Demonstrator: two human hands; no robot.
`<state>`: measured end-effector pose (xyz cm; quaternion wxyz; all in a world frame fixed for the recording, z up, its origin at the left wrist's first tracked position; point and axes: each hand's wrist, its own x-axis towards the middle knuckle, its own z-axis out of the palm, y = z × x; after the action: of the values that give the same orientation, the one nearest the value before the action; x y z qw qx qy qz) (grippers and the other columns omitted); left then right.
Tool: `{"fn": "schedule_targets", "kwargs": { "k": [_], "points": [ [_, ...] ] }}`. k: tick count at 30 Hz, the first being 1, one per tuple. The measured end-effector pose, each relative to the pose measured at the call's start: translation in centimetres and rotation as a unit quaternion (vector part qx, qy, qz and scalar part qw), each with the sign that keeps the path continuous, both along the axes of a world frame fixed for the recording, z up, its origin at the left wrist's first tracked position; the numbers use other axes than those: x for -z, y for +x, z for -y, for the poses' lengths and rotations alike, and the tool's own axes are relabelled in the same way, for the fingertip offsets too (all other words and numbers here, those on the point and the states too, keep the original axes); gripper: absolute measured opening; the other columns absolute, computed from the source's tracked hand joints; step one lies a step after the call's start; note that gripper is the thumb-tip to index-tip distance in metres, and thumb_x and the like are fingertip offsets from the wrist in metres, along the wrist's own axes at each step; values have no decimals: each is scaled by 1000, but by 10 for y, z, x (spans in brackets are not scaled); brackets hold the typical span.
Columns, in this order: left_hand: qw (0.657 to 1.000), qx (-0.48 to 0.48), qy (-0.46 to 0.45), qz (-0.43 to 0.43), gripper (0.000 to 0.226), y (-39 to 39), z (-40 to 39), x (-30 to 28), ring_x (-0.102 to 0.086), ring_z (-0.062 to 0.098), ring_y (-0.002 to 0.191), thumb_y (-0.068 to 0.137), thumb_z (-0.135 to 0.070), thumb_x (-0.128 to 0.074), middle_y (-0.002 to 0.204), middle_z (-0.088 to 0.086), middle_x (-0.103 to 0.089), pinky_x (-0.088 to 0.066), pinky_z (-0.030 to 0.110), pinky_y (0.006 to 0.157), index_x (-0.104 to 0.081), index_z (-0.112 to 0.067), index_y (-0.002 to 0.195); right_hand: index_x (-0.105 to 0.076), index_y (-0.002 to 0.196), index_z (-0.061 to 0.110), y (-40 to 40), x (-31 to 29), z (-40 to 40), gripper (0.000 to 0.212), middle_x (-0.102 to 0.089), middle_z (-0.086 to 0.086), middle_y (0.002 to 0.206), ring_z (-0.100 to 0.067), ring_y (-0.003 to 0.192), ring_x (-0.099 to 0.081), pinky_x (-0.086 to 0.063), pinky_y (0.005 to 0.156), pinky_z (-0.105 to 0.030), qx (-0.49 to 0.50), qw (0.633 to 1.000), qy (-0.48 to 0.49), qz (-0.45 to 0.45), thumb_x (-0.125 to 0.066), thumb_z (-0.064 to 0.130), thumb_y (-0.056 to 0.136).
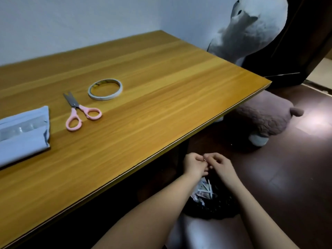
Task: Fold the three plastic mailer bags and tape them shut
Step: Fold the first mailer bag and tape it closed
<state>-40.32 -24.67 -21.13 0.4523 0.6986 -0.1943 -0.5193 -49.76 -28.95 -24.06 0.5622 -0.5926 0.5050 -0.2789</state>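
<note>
Wooden table (143, 97) w/ 1 folded mailer bag (21, 133) at left edge, 1 scissors (80, 112), 1 tape roll (105, 89), your left hand (195, 165) & right hand (218, 164) below table edge, both pinching a tiny scrap (204, 160), 1 bin (210, 200) beneath.

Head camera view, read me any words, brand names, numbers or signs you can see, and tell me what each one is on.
No readable text in this view.
Tape roll: no print visible.
Scissors: no brand mark can be made out.
Folded mailer bag: plain grey with a shiny strip, no label showing.
Paper scraps in the dark bin below the hands: any marks are too small and blurred to read.
</note>
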Motion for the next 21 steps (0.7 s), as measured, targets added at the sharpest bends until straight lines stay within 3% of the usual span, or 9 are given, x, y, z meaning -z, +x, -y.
{"fn": "schedule_targets", "kwargs": {
  "k": [3,6,7,9,11,14,16,18,21],
  "points": [
    [998,26,35,-36,10,9,-4,17,-58,2,47,94,-5,-54,66,8,-56,-50,12,49,-59,2,100,-65,64,13,3,24,0,30,-59,4,58,-11,61,-52,-42,58,-26,-8,998,6,-57,-61,22,92],
    [992,56,69,-86,32,14,-6,25,-68,17,87,98,-6,-46,104,17,-63,-55,19,64,-50,5,128,-64,72,-4,9,43,4,35,-54,-8,61,-17,61,-46,-35,56,-27,23,993,44,-103,-60,24,92],
    [990,70,82,-88,34,15,-6,26,-67,16,85,98,-6,-45,103,16,-63,-54,19,65,-48,3,131,-65,71,-3,10,46,5,35,-54,-7,59,-16,58,-45,-33,54,-27,30,990,55,-125,-60,24,92],
    [988,96,94,-77,38,16,-5,31,-55,3,54,98,-5,-43,70,4,-56,-45,13,51,-44,3,135,-63,64,5,12,53,6,33,-54,-1,49,-10,45,-46,-34,46,-22,52,986,78,-139,-60,21,93],
    [986,110,112,-53,45,18,-3,36,-49,-2,47,98,-7,-43,62,-1,-51,-37,10,46,-36,3,141,-61,64,5,14,61,7,30,-55,2,41,-4,35,-50,-38,39,-13,97,982,137,-83,-58,13,93],
    [985,107,123,-50,54,23,-1,39,-51,6,73,98,-16,-47,92,0,-56,-38,16,60,-26,-5,147,-54,78,-5,13,79,10,22,-51,-11,52,-17,41,-49,-39,37,-15,202,936,281,71,-46,2,98],
    [986,100,126,-55,53,28,-2,42,-47,9,76,98,-17,-45,91,-2,-50,-36,18,59,-27,-9,148,-54,82,-4,9,96,13,20,-49,-16,71,-21,57,-48,-45,45,-20,235,913,326,74,-43,2,99],
    [984,101,134,-54,49,32,-4,45,-47,13,83,99,-17,-43,85,-4,-46,-37,19,61,-30,-11,146,-59,109,-7,3,112,16,22,-60,-21,93,-28,79,-61,-52,71,-31,258,905,334,46,-46,6,98],
    [982,114,141,-50,27,37,-7,51,-45,15,84,98,-17,-43,76,-5,-42,-35,21,61,-50,-16,124,-40,140,0,-1,122,16,44,-53,-22,124,-32,108,-53,-45,90,-38,241,894,370,69,-42,21,102]
  ]
}}
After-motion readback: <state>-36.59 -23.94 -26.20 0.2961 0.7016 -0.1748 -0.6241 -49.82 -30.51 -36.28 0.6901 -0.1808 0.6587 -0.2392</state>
